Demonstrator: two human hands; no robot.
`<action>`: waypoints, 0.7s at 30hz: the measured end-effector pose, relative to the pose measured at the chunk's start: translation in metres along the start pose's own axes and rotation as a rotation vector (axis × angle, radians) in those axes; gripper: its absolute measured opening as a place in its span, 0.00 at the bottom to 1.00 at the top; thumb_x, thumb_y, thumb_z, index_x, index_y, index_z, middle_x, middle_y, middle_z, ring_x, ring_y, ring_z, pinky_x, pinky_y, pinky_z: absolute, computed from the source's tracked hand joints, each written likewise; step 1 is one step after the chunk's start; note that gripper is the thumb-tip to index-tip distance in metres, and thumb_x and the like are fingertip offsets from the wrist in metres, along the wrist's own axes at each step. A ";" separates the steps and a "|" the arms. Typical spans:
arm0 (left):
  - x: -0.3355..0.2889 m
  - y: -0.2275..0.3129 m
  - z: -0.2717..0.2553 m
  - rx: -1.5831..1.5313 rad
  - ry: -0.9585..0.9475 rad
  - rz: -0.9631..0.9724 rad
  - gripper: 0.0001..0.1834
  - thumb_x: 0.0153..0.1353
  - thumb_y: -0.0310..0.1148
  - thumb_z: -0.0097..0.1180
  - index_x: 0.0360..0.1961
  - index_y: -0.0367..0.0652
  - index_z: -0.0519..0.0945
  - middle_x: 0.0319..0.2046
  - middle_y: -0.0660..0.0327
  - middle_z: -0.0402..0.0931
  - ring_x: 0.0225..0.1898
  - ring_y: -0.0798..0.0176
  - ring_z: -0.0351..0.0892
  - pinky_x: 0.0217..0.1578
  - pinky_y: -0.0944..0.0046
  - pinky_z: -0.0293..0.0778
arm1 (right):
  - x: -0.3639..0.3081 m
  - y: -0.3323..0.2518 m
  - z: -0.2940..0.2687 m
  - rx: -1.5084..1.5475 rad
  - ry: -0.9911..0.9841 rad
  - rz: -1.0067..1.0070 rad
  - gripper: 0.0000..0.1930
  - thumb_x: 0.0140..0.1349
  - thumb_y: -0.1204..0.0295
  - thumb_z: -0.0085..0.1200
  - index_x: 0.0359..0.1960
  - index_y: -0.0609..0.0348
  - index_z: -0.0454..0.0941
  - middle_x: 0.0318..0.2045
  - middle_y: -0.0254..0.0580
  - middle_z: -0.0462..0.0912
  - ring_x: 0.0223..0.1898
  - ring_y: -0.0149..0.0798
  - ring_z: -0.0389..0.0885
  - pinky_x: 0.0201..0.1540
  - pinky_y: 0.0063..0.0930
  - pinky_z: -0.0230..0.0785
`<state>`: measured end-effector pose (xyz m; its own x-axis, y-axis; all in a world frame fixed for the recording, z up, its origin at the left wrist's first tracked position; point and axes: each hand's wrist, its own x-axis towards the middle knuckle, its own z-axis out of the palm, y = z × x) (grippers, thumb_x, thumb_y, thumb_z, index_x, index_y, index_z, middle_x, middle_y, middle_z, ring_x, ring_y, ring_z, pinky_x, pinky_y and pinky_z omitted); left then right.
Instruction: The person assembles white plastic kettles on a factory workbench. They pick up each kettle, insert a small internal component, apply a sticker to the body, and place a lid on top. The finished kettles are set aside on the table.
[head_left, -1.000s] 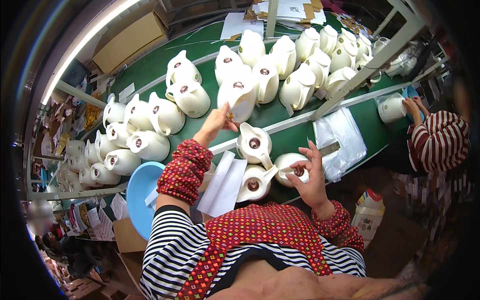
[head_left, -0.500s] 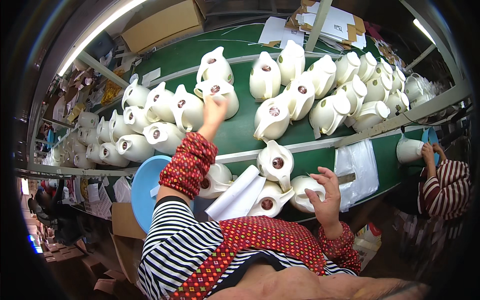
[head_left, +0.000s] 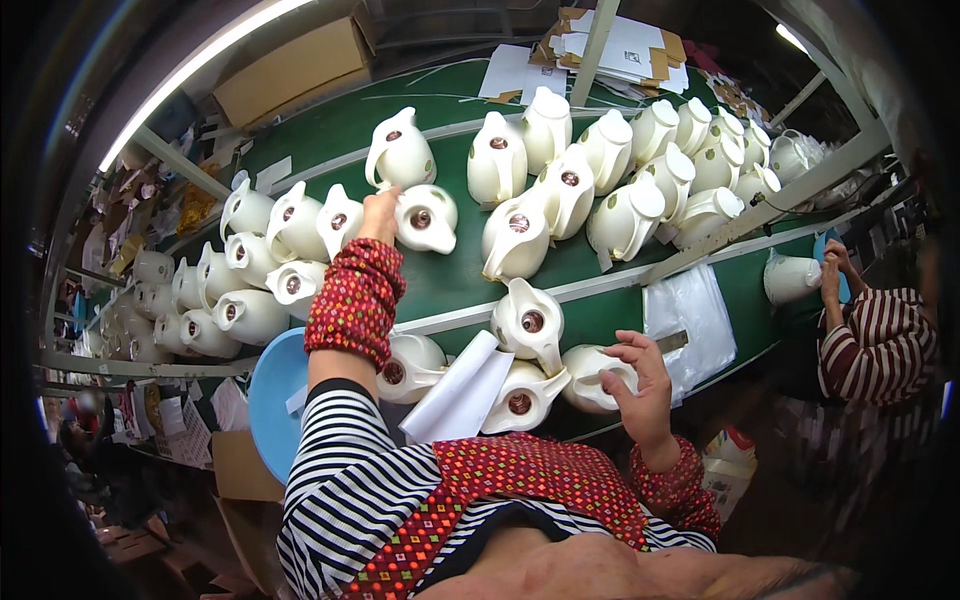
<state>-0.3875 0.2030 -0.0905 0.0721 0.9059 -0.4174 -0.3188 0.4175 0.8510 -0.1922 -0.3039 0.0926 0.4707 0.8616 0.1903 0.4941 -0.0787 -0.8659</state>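
Note:
At the left middle of the bench, my left hand (head_left: 380,214) is closed at the upper left side of a cream jug (head_left: 424,220), apparently on its handle. The jug's brownish round opening faces up and its spout points to the lower right; my fingertips are partly hidden. Just beyond stands another cream jug (head_left: 404,150). My right hand (head_left: 645,385) is half-curled with thumb and fingers apart, over a cream jug (head_left: 588,380) near my body. Beside that are more jugs (head_left: 528,320) and rolled white sheets (head_left: 452,390). I see nothing in my right hand.
Several cream jugs crowd the left (head_left: 250,316) and right (head_left: 628,222) of the green bench (head_left: 455,275). A blue basin (head_left: 272,395) sits left of me, clear plastic bags (head_left: 695,318) to the right. Another person (head_left: 880,335) handles a jug at far right. Metal posts (head_left: 597,50) rise from the bench.
My left hand has shifted from the jug's top to its upper left side. The jug has turned, its spout now to the lower right. The right hand has barely moved; the whole view has shifted slightly.

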 end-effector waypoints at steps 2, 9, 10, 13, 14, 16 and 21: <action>-0.029 0.005 -0.021 0.311 -0.158 0.195 0.10 0.64 0.27 0.61 0.25 0.34 0.82 0.26 0.61 0.80 0.27 0.63 0.77 0.33 0.62 0.71 | 0.001 -0.007 0.001 0.008 -0.016 -0.045 0.17 0.54 0.78 0.69 0.47 0.61 0.84 0.55 0.50 0.78 0.56 0.49 0.79 0.59 0.37 0.70; -0.230 0.105 -0.048 1.195 -0.313 1.447 0.15 0.50 0.19 0.56 0.39 0.40 0.87 0.31 0.55 0.79 0.41 0.50 0.77 0.46 0.56 0.74 | -0.002 -0.043 0.001 0.059 -0.080 -0.177 0.16 0.56 0.77 0.68 0.47 0.61 0.84 0.54 0.50 0.79 0.56 0.46 0.79 0.58 0.35 0.70; -0.244 0.106 -0.057 0.982 -0.333 1.308 0.14 0.52 0.15 0.57 0.38 0.41 0.87 0.30 0.56 0.78 0.38 0.51 0.75 0.45 0.55 0.73 | -0.004 -0.049 0.001 0.060 -0.095 -0.199 0.16 0.56 0.76 0.68 0.47 0.61 0.84 0.54 0.50 0.79 0.56 0.46 0.79 0.58 0.35 0.70; -0.280 0.114 -0.075 0.663 -0.360 1.101 0.06 0.61 0.21 0.64 0.39 0.39 0.86 0.32 0.58 0.80 0.38 0.59 0.78 0.47 0.61 0.73 | -0.007 -0.067 0.006 0.138 -0.174 -0.248 0.15 0.57 0.76 0.68 0.46 0.62 0.84 0.54 0.50 0.80 0.55 0.45 0.80 0.59 0.35 0.70; -0.280 0.118 -0.090 0.745 -0.431 1.094 0.06 0.62 0.24 0.67 0.38 0.34 0.86 0.29 0.60 0.81 0.34 0.63 0.80 0.44 0.66 0.74 | -0.009 -0.077 0.009 0.177 -0.223 -0.268 0.15 0.57 0.76 0.68 0.46 0.62 0.84 0.53 0.50 0.80 0.55 0.45 0.80 0.59 0.35 0.70; -0.287 0.108 -0.101 0.552 -0.572 0.713 0.11 0.68 0.32 0.64 0.33 0.34 0.85 0.25 0.65 0.80 0.30 0.71 0.78 0.36 0.69 0.74 | -0.012 -0.091 0.013 0.266 -0.335 -0.313 0.14 0.57 0.76 0.68 0.45 0.62 0.84 0.52 0.49 0.81 0.54 0.45 0.81 0.59 0.35 0.71; -0.317 0.046 -0.085 0.539 -0.905 0.439 0.23 0.72 0.43 0.60 0.23 0.37 0.83 0.19 0.71 0.73 0.25 0.78 0.68 0.26 0.71 0.64 | -0.024 -0.127 0.029 0.336 -0.724 -0.320 0.10 0.59 0.75 0.68 0.41 0.62 0.83 0.50 0.44 0.81 0.52 0.37 0.80 0.56 0.31 0.71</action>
<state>-0.5050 -0.0711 0.0542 0.7790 0.6095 0.1469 -0.0528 -0.1697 0.9841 -0.2876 -0.3004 0.1847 -0.2930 0.9337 0.2057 0.2273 0.2770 -0.9336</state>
